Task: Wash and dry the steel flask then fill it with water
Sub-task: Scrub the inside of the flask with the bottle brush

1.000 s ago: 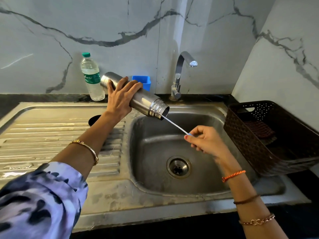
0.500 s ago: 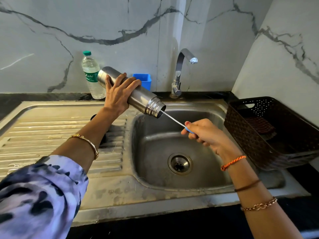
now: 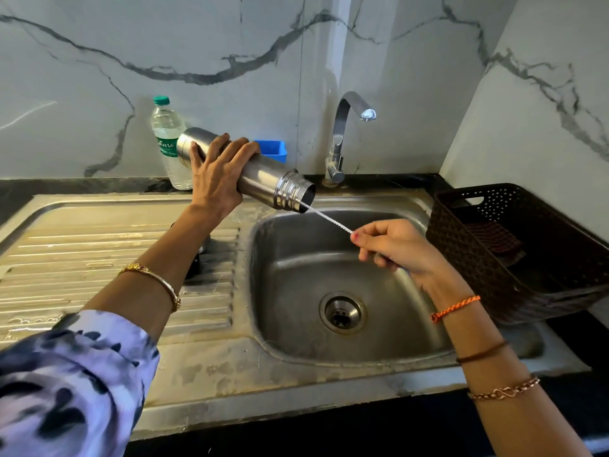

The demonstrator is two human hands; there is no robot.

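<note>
Still washing: left hand (image 3: 217, 179) grips flask (image 3: 263, 179), right hand (image 3: 398, 249) pinches brush (image 3: 326, 217) w/ wire inside; drying, filling left.

Left hand (image 3: 219, 174) gripping tilted flask (image 3: 260, 178), right hand (image 3: 400, 249) pinching brush wire (image 3: 328, 219)

Single head view, close above sink (image 3: 329, 354), facing forward and down toward marble wall (image 3: 230, 37).
</note>
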